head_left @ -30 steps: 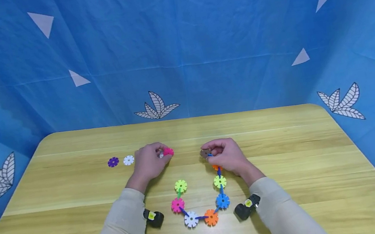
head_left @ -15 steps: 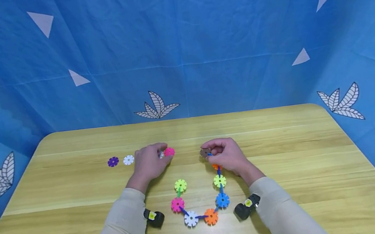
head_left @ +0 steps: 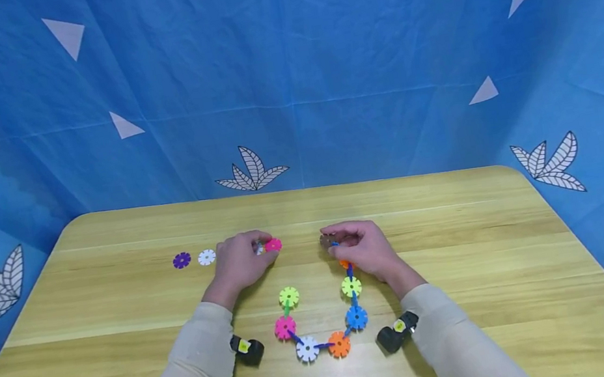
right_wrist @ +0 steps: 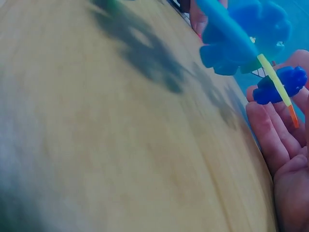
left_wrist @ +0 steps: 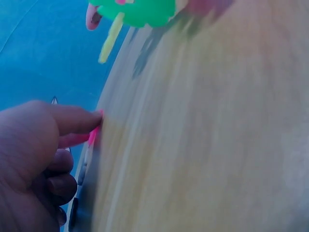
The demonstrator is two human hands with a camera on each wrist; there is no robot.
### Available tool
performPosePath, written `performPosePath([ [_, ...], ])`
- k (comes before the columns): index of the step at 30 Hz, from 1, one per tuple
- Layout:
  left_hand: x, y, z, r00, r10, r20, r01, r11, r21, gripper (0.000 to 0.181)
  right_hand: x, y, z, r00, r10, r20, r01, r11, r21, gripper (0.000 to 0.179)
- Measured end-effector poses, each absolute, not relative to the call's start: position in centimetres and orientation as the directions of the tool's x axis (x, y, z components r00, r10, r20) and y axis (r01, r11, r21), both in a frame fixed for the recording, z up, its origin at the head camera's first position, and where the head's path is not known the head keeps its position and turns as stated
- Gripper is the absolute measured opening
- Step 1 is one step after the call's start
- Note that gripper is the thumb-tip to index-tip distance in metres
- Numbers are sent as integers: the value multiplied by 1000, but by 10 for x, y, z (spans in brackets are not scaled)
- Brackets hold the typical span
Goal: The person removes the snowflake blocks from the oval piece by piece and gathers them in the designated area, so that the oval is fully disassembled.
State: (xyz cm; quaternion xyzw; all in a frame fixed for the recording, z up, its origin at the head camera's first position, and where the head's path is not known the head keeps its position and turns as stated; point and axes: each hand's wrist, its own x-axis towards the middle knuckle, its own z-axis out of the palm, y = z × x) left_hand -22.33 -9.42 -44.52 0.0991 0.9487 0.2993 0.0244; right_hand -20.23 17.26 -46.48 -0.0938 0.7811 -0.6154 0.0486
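Observation:
In the head view, a chain of snowflake discs forms a U, with a yellow-green disc (head_left: 289, 296) at its left end. My right hand (head_left: 367, 247) grips the chain's far right end, where a brown snowflake disc (head_left: 327, 241) shows at the fingertips. An orange disc (head_left: 346, 264) is partly hidden under that hand. My left hand (head_left: 241, 261) has thumb and forefinger at opposite edges of a pink snowflake disc (head_left: 273, 245), pinching it close over the table. Part of a white disc (head_left: 258, 247) shows beneath the left fingers.
Left of the left hand, a white disc (head_left: 207, 257) and a purple disc (head_left: 181, 260) lie on the wooden table (head_left: 465, 242). A blue cloth (head_left: 280, 53) hangs behind its far edge. Black wrist cameras (head_left: 249, 351) hang beside both sleeves.
My right hand has shifted slightly away from me, drawing the chain a little the same way. The pink disc has edged right at the left fingertips; the left hand has hardly moved.

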Motion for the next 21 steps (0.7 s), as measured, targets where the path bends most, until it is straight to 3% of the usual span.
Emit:
performPosePath([
  [9,-221,-93,-441,-981,193,15,163,784,599,39,-203,173,-462,-979,-201,10,-42,153,-987,41],
  [16,-220,-90,-443,-981,192,15,158,759,632,41,-202,172,-465,-978,-204,31,-41,43,-998,31],
  [21,-218,-83,-447,-976,210,49,193,746,638,40,-202,173,-465,-975,-215,57,-75,81,-994,25],
])
